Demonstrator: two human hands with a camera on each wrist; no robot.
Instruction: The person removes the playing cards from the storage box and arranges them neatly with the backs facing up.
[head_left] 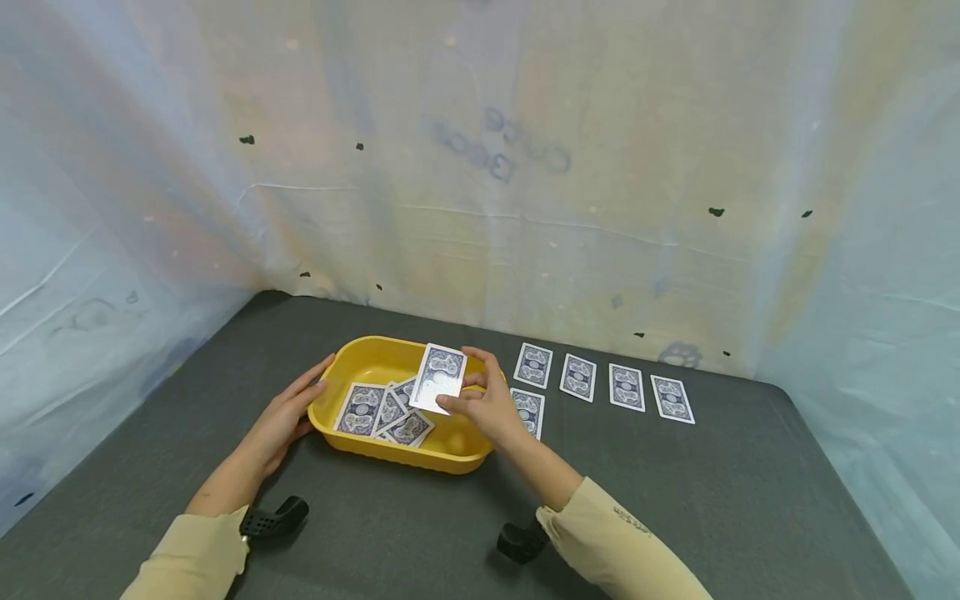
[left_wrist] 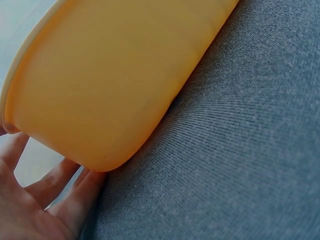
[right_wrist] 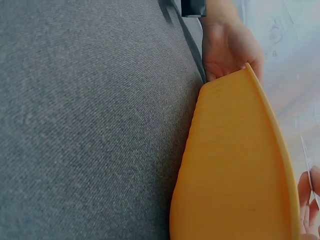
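A yellow plastic bin [head_left: 405, 451] with rounded corners sits on the dark tabletop, several playing cards [head_left: 363, 408] lying patterned backs up on its floor. At its left end is my left hand [head_left: 276, 423], thumb at the rim and fingers [left_wrist: 55, 182] along the outer wall. Over the right half of the bin my right hand [head_left: 487, 402] pinches one playing card [head_left: 441, 377] between thumb and fingers. That card is tilted, its patterned back toward the head camera. In the right wrist view the bin wall hides most of the right hand, and the card edge shows beside its fingers [right_wrist: 304, 192].
Right of the bin, a row of face-down cards [head_left: 578, 377] lies along the back of the table. Another card [head_left: 528, 410] lies nearer, partly behind my right hand. Pale hanging sheeting [head_left: 480, 208] bounds the table at the back and sides.
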